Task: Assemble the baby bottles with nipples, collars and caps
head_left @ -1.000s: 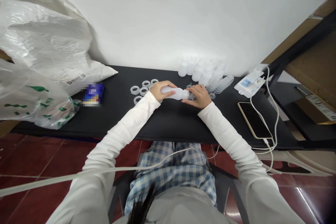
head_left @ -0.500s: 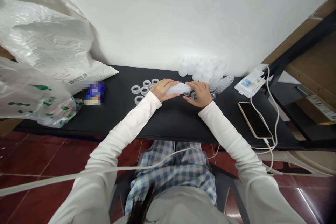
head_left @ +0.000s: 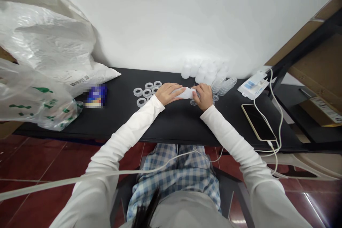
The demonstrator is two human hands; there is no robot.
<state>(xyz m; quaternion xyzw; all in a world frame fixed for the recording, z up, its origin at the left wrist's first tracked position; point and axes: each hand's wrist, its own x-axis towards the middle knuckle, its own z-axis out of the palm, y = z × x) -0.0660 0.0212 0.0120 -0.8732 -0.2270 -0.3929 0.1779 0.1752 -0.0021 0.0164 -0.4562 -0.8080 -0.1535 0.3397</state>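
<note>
A frosted white plastic bottle lies sideways between my two hands above the black table. My left hand wraps round its body from the left. At the bottle's right end, its neck end, my right hand closes with bent fingers and thumb; whether a small part sits under those fingers is hidden. Just left of my left hand lie several clear plastic rings. Small clear round pieces rest beside and below my right hand, partly covered by it.
Several white bottles stand by the wall, with stacked clear caps to their right. A phone with a white cable and a white box lie at right. Plastic bags and a blue packet occupy the left.
The fingers of my right hand have curled in more tightly at the bottle's neck end. My left hand has shifted slightly right and covers more of the bottle.
</note>
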